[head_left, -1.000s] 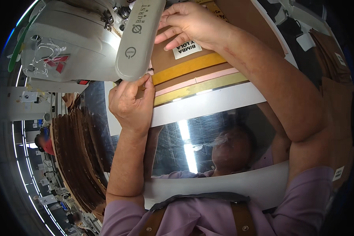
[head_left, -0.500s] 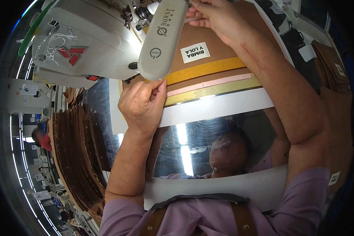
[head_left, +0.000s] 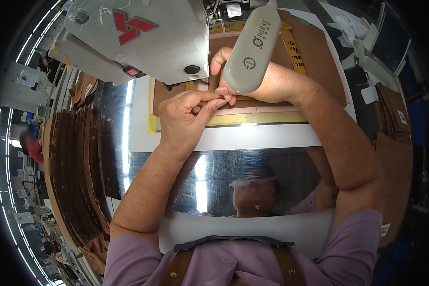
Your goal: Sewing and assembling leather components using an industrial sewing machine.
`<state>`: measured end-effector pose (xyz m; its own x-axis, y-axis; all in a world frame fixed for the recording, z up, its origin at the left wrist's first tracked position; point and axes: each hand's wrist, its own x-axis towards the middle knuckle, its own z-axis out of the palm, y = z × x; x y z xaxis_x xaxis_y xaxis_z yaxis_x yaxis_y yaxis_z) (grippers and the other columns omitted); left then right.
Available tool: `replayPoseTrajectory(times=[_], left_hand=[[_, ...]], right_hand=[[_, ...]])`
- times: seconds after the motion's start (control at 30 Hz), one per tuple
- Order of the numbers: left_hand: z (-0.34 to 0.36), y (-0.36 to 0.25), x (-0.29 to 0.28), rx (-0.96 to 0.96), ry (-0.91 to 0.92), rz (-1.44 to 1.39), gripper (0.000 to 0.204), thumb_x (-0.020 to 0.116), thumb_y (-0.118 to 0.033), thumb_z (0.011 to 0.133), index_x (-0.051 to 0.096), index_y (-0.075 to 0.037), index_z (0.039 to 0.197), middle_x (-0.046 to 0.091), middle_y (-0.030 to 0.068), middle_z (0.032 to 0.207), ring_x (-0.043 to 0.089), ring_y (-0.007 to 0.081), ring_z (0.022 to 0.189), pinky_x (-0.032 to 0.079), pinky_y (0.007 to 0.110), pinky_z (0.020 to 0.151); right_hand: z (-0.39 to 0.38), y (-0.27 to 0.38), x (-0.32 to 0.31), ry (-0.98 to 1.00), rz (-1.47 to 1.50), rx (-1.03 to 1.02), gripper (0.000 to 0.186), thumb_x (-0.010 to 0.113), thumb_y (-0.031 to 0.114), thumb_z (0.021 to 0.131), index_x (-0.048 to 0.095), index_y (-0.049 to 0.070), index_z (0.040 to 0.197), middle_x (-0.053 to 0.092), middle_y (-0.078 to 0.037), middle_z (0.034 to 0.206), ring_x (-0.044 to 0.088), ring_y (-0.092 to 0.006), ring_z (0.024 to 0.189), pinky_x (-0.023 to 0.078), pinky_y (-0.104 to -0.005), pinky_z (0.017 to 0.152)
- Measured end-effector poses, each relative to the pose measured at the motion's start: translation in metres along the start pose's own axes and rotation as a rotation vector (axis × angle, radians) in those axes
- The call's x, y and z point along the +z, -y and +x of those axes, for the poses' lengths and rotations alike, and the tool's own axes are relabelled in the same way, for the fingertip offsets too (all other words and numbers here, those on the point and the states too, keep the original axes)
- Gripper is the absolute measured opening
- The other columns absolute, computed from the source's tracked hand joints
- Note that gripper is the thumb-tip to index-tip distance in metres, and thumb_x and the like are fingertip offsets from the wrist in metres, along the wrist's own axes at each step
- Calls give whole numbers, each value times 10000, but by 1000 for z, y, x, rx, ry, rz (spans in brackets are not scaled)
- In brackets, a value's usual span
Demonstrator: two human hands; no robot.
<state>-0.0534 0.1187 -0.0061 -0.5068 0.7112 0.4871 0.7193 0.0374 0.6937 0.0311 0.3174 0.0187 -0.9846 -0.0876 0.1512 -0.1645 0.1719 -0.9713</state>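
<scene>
My left hand (head_left: 182, 119) is closed, thumb and forefinger pinched beside the sewing machine's needle area. Against its fingertips, my right hand (head_left: 271, 83) reaches in from the right, its thumb and fingers bent together. Whatever they pinch is too small or hidden to make out. A grey lamp (head_left: 250, 57) covers part of the right hand. Under both hands lies a brown panel (head_left: 319, 57) with a yellow strip (head_left: 291, 50) bearing handwritten marks. Along its near edge run a pink strip (head_left: 276, 109) and a yellowish band (head_left: 281, 118).
The white sewing machine (head_left: 171, 38) stands close at the left of my hands. A white sheet (head_left: 252, 138) lies under the panel on a shiny metal table (head_left: 214, 190). Stacked brown pieces (head_left: 74, 162) stand at left; more brown panels (head_left: 391, 171) are at right.
My right hand has come down and left from the panel's far side to meet my left hand. The panel has turned or shifted, and its white label no longer shows.
</scene>
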Motion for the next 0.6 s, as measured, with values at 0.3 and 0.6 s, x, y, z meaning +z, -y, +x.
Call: replayPoseTrajectory(times=[0.3,0.6], left_hand=[[1,1,-3,-125,-88,-41,82,799,-66,829,776,-17,890,706,53,699,625,93,586,484,232,567],[2,3,-9,-185,-25,255,128,811,-133,845,791,-19,900,610,-11,565,474,41,498,375,243,488]], right_hand=[[0,-6,-2,-36,-340,-21,252,729,223,954,643,28,1088,657,3,800,626,-99,756,531,-265,718],[10,-16,6,-250,-340,-131,180,743,223,942,726,45,925,681,-1,848,598,-78,757,495,-255,699]])
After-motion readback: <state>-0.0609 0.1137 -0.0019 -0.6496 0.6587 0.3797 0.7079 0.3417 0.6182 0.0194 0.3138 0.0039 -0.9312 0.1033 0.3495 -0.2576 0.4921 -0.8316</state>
